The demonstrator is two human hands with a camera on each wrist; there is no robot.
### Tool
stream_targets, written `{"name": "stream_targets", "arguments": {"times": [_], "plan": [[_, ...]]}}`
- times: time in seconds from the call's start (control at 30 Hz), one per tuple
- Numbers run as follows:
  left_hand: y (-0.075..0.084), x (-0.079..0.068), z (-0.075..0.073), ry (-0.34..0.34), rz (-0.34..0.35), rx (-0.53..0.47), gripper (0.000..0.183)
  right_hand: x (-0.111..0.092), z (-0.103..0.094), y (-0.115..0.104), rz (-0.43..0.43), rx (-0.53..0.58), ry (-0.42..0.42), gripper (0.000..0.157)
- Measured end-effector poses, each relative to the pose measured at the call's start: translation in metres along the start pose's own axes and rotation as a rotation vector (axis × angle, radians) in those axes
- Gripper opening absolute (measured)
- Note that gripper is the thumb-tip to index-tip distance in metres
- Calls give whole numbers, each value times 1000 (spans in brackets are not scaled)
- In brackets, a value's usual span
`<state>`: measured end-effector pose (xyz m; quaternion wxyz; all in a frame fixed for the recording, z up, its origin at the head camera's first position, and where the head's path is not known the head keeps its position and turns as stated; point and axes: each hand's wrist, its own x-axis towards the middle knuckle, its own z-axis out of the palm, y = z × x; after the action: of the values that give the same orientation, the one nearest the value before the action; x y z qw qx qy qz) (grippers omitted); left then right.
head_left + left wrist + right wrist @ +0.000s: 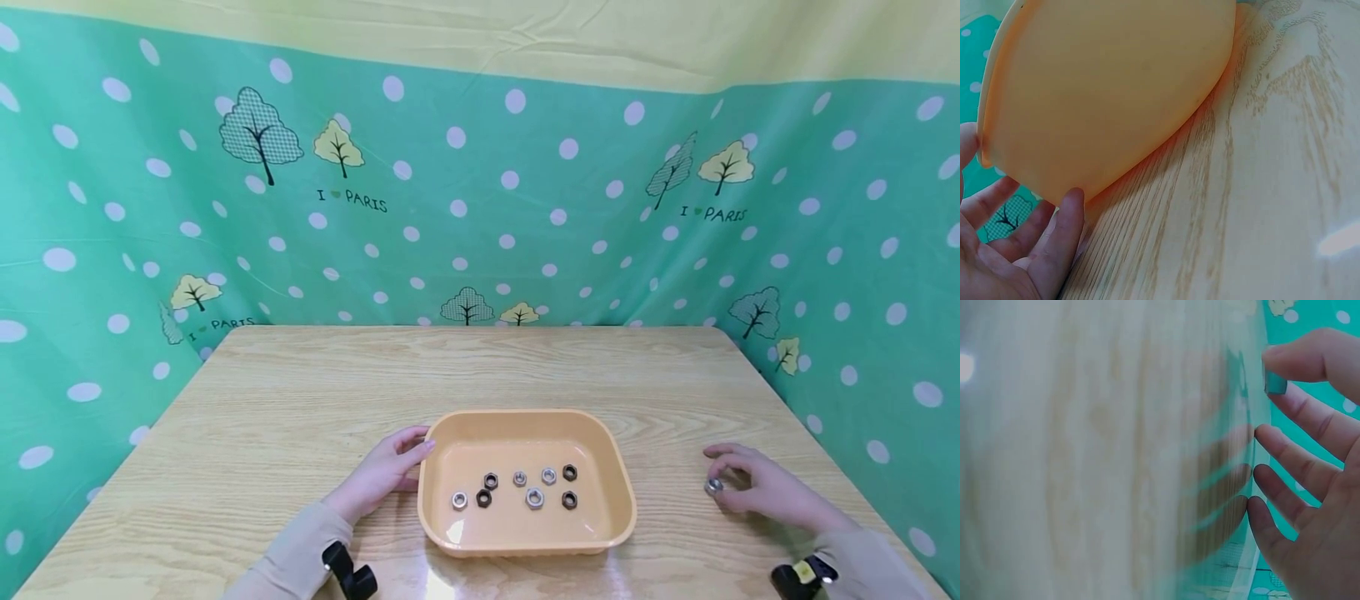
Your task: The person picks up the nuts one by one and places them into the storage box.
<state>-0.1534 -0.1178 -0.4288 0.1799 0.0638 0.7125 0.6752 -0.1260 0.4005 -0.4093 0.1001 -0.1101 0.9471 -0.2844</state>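
A shallow peach-orange plastic tray [525,537] stands on the table with several hex nuts spread over its floor, among them a silver nut [534,498] and a black nut [570,500]. My left hand [386,473] holds the tray's left end, thumb at the rim and the other fingers along the outer wall; in the left wrist view those fingers [1071,215] lie by the wall's lower edge. Off to the tray's right, my right hand [772,490] pinches a silver nut [713,486] between thumb and index finger, low at the tabletop. Its remaining fingers [1297,456] touch down at the table surface.
The wood-grain table [337,375] reaches back to a green dotted curtain [510,217] hung behind and along both sides. A black wrist camera [350,573] sits on the left sleeve, another camera [802,575] on the right.
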Motion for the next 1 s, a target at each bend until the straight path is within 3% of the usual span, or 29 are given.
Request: {"name": "stream_targets", "arguments": {"times": [0.2,0.4,1.0], "plan": [[0,1,0,-5,-3,-1,58,0,0,2,23,37,39,17],[0,1,0,-10,2,-1,58,-2,-1,6,-43,52,132,14],[-1,2,-1,5,-5,2,58,7,1,-5,-72,104,189,13]]}}
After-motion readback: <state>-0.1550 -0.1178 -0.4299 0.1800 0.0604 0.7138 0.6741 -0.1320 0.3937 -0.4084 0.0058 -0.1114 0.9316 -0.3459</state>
